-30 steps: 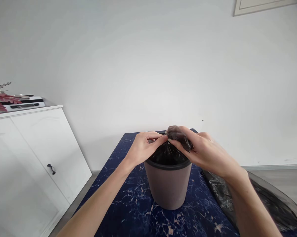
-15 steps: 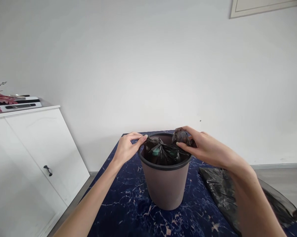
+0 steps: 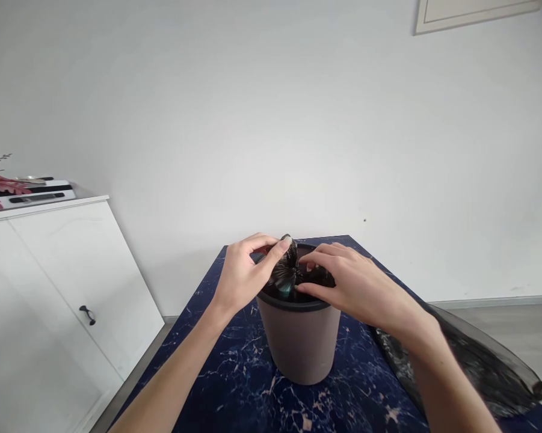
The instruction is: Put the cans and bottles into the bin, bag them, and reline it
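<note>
A greyish-brown trash can with a black rim stands upright on the table. Inside it is a black trash bag, gathered into a tight knot, with something greenish showing through the thin plastic. My left hand pinches the bunched end above the knot between thumb and fingers. Over the right side of the rim reaches my right hand, its thumb and index finger apart close to the knot. Whether those fingertips touch the plastic I cannot tell.
Beneath the can is a dark blue marble-patterned table. Another black plastic bag lies at its right edge, partly behind my right forearm. A white cabinet stands at the left, with red leaves on top. Behind is a white wall.
Both hands have come together over the can's middle. My right hand has let go of its bunched end of the bag, while the left now pinches an end standing above the knot.
</note>
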The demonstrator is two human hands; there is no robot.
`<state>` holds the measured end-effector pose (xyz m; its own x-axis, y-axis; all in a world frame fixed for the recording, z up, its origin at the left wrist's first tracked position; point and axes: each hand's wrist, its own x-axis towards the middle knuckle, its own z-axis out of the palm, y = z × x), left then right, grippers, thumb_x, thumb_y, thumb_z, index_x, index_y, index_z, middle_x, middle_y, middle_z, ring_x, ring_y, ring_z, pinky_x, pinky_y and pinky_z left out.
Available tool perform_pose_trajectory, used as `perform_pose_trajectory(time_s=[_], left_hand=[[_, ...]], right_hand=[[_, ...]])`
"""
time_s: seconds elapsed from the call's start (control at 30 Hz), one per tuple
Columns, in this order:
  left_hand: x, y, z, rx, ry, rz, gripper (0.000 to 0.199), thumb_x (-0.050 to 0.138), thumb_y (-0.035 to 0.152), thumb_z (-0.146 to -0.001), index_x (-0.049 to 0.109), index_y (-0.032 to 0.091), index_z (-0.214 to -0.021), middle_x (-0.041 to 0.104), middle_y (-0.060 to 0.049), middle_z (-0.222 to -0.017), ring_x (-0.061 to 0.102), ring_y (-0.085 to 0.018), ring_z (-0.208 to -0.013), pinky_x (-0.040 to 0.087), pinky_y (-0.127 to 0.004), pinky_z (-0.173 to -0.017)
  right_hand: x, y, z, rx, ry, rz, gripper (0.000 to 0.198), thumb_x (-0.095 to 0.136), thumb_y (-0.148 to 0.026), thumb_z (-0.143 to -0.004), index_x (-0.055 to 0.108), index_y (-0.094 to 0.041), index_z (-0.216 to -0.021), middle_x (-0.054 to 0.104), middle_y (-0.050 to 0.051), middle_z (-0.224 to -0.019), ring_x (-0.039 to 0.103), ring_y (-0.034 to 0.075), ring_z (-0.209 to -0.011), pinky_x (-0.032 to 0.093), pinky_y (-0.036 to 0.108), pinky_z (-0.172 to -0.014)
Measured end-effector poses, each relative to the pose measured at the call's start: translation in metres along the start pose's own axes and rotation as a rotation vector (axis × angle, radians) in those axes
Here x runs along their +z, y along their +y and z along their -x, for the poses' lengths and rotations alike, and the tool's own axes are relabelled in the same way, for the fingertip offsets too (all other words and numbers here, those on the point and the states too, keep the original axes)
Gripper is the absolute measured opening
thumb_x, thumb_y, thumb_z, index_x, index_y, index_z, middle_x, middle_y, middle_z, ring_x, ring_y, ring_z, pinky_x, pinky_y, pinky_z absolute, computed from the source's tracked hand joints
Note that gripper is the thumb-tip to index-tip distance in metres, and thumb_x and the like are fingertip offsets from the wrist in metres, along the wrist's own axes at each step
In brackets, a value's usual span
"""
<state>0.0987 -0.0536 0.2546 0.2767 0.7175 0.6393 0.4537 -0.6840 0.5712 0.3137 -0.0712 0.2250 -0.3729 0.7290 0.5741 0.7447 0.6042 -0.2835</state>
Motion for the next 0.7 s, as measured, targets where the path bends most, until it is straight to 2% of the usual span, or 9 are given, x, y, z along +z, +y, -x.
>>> perform_pose_trajectory(time_s=[0.07,0.17,0.2,0.27,0.33,0.4,0.5,0.63,0.7], left_hand=[[0.003,0.007,0.0,0.03,0.008,-0.006,0.035,0.067,0.05,-0.104,0.075,0.022,-0.084,0.073,-0.001,-0.086,0.067,-0.019,-0.083,0.05,-0.03,-0.077],[0.004,0.014,0.001,0.066,0.004,-0.037,0.035,0.064,0.048,-0.105,0.076,0.023,-0.085,0.075,-0.002,-0.091,0.069,-0.02,-0.088,0.052,-0.031,-0.082],[0.004,0.014,0.001,0.066,0.014,-0.049,0.033,0.064,0.049,-0.105,0.077,0.023,-0.09,0.077,-0.003,-0.097,0.07,-0.021,-0.093,0.053,-0.032,-0.086],[0.003,0.012,0.004,0.042,0.049,-0.072,0.029,0.066,0.051,-0.104,0.077,0.026,-0.113,0.077,-0.005,-0.119,0.07,-0.024,-0.114,0.053,-0.035,-0.101],[0.003,0.005,0.009,0.013,0.082,-0.087,0.046,0.068,0.055,-0.101,0.064,0.03,-0.14,0.067,-0.007,-0.145,0.061,-0.028,-0.136,0.049,-0.042,-0.116],[0.005,-0.005,0.018,-0.005,0.093,-0.09,0.066,0.069,0.058,-0.1,0.046,0.034,-0.157,0.05,-0.009,-0.164,0.048,-0.032,-0.15,0.044,-0.05,-0.123],[0.011,-0.026,0.038,-0.017,0.109,-0.076,0.082,0.069,0.061,-0.098,0.027,0.039,-0.166,0.028,-0.011,-0.176,0.036,-0.039,-0.159,0.043,-0.059,-0.123],[0.023,-0.055,0.066,-0.023,0.13,-0.004,0.098,0.07,0.068,-0.094,0.013,0.04,-0.169,0.02,-0.013,-0.178,0.029,-0.043,-0.162,0.045,-0.064,-0.122],[0.028,-0.065,0.075,-0.022,0.098,0.02,0.104,0.075,0.07,-0.09,0.014,0.041,-0.169,0.015,-0.013,-0.178,0.025,-0.044,-0.163,0.047,-0.064,-0.122]], right_hand=[[0.005,-0.001,-0.005,0.013,-0.037,-0.026,0.015,0.07,-0.04,-0.099,0.075,-0.026,-0.099,0.078,0.006,-0.1,0.072,0.03,-0.096,0.054,0.042,-0.076],[0.008,0.002,-0.01,0.046,-0.012,-0.104,0.016,0.067,-0.03,-0.098,0.068,-0.025,-0.083,0.076,0.001,-0.085,0.069,0.023,-0.079,0.045,0.035,-0.063],[0.009,0.004,-0.011,0.058,0.024,-0.128,0.017,0.066,-0.028,-0.098,0.067,-0.025,-0.082,0.075,0.001,-0.084,0.068,0.022,-0.076,0.043,0.034,-0.063],[0.009,0.007,-0.013,0.085,0.136,-0.184,0.016,0.064,-0.028,-0.099,0.065,-0.025,-0.083,0.075,0.001,-0.085,0.067,0.022,-0.077,0.042,0.034,-0.065],[0.008,0.01,-0.015,0.121,0.274,-0.266,0.017,0.064,-0.031,-0.099,0.065,-0.024,-0.083,0.075,0.001,-0.086,0.066,0.021,-0.079,0.043,0.033,-0.067],[0.008,0.013,-0.017,0.165,0.414,-0.35,0.019,0.065,-0.035,-0.098,0.064,-0.024,-0.083,0.073,0.002,-0.084,0.065,0.02,-0.079,0.044,0.033,-0.069],[0.007,0.019,-0.02,0.215,0.572,-0.44,0.023,0.066,-0.042,-0.098,0.065,-0.023,-0.085,0.072,0.003,-0.085,0.065,0.021,-0.081,0.045,0.032,-0.07],[0.005,0.028,-0.022,0.207,0.681,-0.549,0.025,0.069,-0.046,-0.097,0.067,-0.023,-0.088,0.069,0.003,-0.085,0.063,0.02,-0.082,0.046,0.031,-0.07],[0.005,0.029,-0.022,0.192,0.735,-0.605,0.025,0.07,-0.046,-0.097,0.064,-0.024,-0.087,0.065,0.001,-0.083,0.061,0.018,-0.08,0.046,0.03,-0.07]])
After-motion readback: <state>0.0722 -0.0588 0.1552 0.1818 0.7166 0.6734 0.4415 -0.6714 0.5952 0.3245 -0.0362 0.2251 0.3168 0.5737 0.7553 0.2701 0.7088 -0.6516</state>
